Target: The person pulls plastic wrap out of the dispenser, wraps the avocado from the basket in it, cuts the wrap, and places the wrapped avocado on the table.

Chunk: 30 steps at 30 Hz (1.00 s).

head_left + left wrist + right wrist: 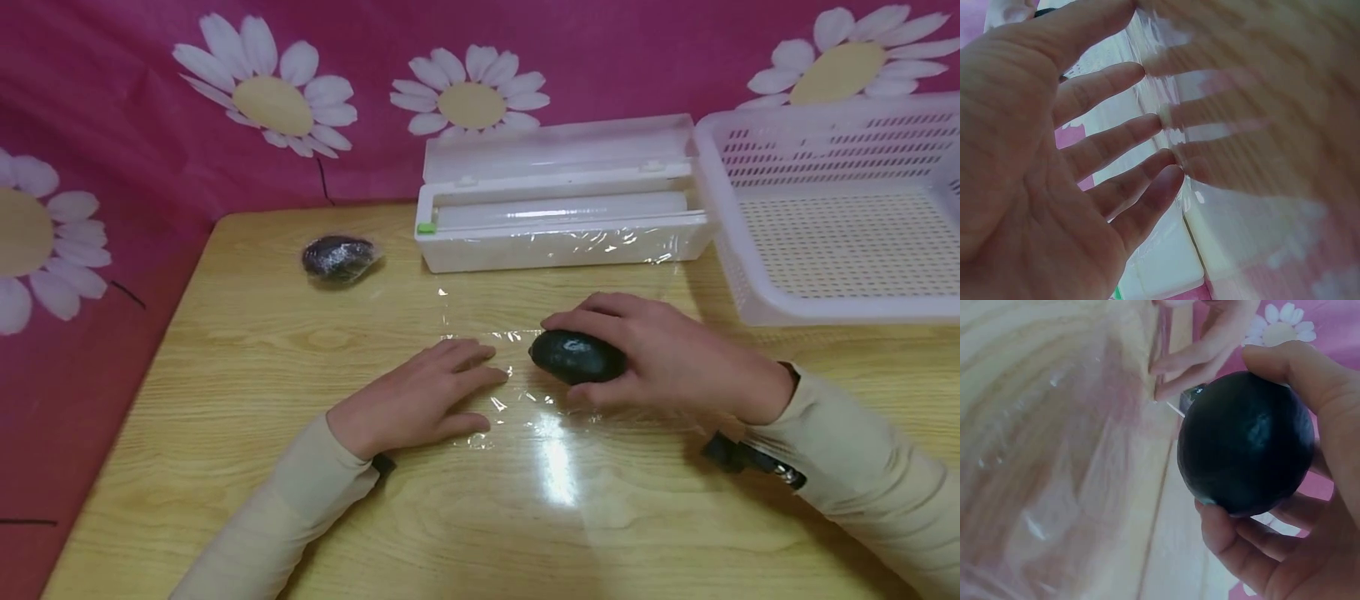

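Observation:
My right hand (667, 354) grips a dark green avocado (573, 357) between thumb and fingers, low over the table. In the right wrist view the avocado (1246, 444) shows its rounded end, and the thumb and fingertips curl around its sides. A sheet of clear cling film (498, 404) lies on the table beneath and between the hands. My left hand (423, 396) rests at the film's left part with its fingers spread and nearly straight. In the left wrist view its fingertips (1150, 125) touch the film surface; nothing is held in the palm.
A white cling film dispenser box (562, 246) stands at the back, lid raised, a film roll (562, 210) inside. A film-wrapped avocado (339, 258) lies to its left. At the back right is a white plastic basket (765, 304). A flowered pink sheet (367, 42) hangs behind the wooden table (225, 333).

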### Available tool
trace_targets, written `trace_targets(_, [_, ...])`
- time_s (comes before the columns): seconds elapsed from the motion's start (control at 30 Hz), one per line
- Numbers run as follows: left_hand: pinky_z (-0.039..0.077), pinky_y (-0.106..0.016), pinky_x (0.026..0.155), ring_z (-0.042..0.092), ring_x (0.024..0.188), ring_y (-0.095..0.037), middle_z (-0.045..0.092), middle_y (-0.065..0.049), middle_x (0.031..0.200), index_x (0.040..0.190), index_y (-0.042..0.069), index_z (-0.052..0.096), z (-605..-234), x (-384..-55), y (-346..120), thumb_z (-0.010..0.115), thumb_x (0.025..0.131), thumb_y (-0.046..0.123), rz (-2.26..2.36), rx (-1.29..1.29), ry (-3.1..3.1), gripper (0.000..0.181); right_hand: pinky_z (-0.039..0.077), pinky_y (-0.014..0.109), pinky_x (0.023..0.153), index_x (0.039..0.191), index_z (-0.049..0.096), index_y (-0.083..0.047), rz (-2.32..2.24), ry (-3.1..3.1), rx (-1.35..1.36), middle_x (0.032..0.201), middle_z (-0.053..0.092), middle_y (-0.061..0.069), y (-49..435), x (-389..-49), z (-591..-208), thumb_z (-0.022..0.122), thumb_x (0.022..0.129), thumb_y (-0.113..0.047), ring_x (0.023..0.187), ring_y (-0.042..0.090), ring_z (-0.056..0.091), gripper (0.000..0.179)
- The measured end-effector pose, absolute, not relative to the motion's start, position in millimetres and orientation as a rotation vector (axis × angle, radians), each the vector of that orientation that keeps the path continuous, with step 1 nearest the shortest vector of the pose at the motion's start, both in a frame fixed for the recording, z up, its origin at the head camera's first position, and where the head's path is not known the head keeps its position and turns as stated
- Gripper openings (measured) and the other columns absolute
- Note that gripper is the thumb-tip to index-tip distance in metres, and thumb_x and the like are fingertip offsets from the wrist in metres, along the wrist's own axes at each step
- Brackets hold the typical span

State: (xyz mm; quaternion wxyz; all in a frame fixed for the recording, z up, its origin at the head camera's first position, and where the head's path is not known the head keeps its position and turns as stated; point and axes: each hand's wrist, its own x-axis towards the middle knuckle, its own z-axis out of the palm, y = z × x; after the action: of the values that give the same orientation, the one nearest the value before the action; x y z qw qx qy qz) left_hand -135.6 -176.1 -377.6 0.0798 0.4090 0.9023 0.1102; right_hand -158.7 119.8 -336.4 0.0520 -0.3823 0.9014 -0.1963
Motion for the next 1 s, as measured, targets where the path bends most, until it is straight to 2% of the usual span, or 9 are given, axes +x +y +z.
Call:
trace_targets(0.27, [0.028,-0.043,0.122,0.038,0.143,-0.028,0.044,-0.008,0.151,0.141,0.023,0.05,-378,-136,-176,0.06,0.093,0.048,0.329,1.187,2.689,0.055,0.056,0.036,0.087,0.136,0.054,-0.027,-0.558,2.748,-1.242,0.121,0.062,-0.002,115,-157,-350,0.077,0.076,-0.053,0.104,0.015,0.063,0.07])
trace_targets(0.57, [0.029,-0.043,0.121,0.04,0.142,-0.027,0.045,-0.008,0.15,0.14,0.022,0.05,-379,-137,-176,0.06,0.093,0.047,0.334,1.214,2.697,0.054,0.056,0.038,0.085,0.137,0.055,-0.029,-0.504,2.749,-1.265,0.122,0.063,0.001,112,-155,-360,0.077,0.073,-0.058,0.105,0.017,0.063,0.074])
trace_targets(0.83, [0.031,-0.042,0.121,0.041,0.141,-0.028,0.047,-0.007,0.149,0.14,0.022,0.051,-378,-136,-176,0.061,0.093,0.047,0.312,1.228,2.716,0.054,0.056,0.04,0.088,0.14,0.052,-0.03,-0.487,2.741,-1.252,0.124,0.062,0.001,112,-155,-365,0.076,0.074,-0.058,0.107,0.019,0.063,0.076])
trace_targets(1.0, [0.032,-0.042,0.12,0.042,0.14,-0.028,0.047,-0.008,0.148,0.139,0.022,0.052,-379,-136,-175,0.061,0.092,0.047,0.31,1.238,2.717,0.053,0.055,0.041,0.092,0.14,0.051,-0.027,-0.549,2.741,-1.232,0.129,0.06,0.0,113,-156,-366,0.077,0.072,-0.059,0.115,0.019,0.059,0.079])
